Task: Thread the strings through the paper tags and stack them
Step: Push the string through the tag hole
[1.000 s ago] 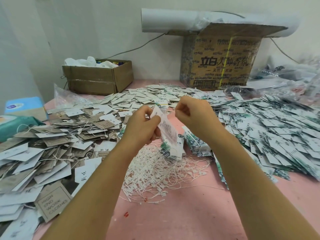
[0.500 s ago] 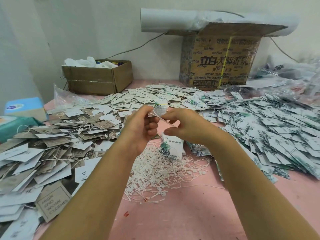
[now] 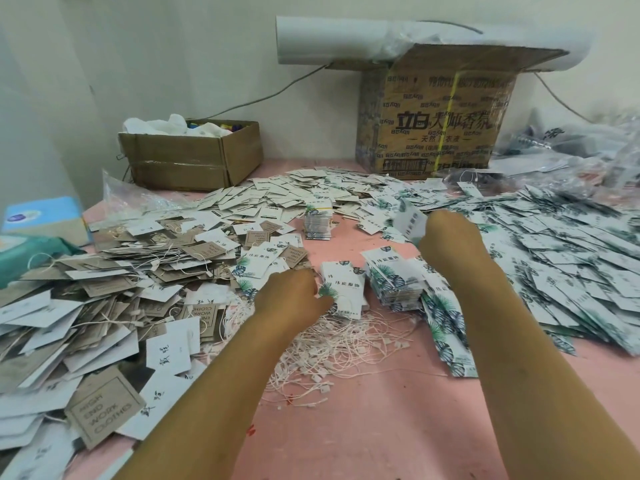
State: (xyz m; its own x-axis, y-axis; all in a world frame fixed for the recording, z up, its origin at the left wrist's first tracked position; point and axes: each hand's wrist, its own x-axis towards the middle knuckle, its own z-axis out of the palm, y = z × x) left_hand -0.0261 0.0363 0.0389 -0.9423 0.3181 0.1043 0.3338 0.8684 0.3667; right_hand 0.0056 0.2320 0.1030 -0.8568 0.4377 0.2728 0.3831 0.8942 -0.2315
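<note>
My right hand (image 3: 450,237) is stretched out over the table and holds a white leaf-print tag (image 3: 410,221), blurred by motion, above the near edge of the big spread of leaf-print tags (image 3: 561,258). My left hand (image 3: 294,296) is low, with curled fingers at the lower left corner of a small stack of leaf-print tags (image 3: 341,285); its fingertips are hidden. A tangle of white strings (image 3: 339,344) lies just below that stack. A taller stack of tags (image 3: 391,278) stands between my hands.
Grey and white tags with strings (image 3: 114,292) cover the left of the pink table (image 3: 381,427). A banded bundle of tags (image 3: 317,220) stands further back. Two cardboard boxes (image 3: 190,157) (image 3: 433,123) line the wall. A blue tissue box (image 3: 41,216) sits far left.
My hands, which were together at chest height over a tag and string, have parted. The right one swung out to the right with the tag; the left one dropped to the small stack.
</note>
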